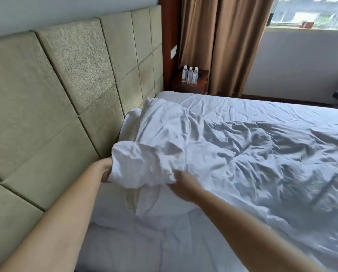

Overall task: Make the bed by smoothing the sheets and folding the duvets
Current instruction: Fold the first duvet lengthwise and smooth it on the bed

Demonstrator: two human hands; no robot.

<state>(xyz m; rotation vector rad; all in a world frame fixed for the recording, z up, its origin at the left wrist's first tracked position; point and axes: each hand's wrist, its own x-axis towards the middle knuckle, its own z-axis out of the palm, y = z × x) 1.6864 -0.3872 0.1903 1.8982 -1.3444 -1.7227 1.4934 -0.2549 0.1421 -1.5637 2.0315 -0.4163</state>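
While both hands are gripping the near top corner of the duvet, the rest of it is lying crumpled across the bed, from the headboard end toward the foot. The left hand is clutching the bunched edge beside the headboard, its fingers mostly hidden in the cloth — they appear to be curled round it, though the view is poor there. The right hand is pinching the fold from below, fingers clamped on fabric, and is blurred.

A pillow is sitting behind the lifted corner, tucked against the headboard, and the sheet is showing bare and creased beneath.

What is risking trouble is the bunching itself: if the hands are holding several layers and not the true corner, any pull is likely to be dragging the filling askew and twisting the cover. A hard tug toward the headboard could also be catching the pillow and rucking the sheet further. The bottles on the nightstand are standing well apart — no hazard there.
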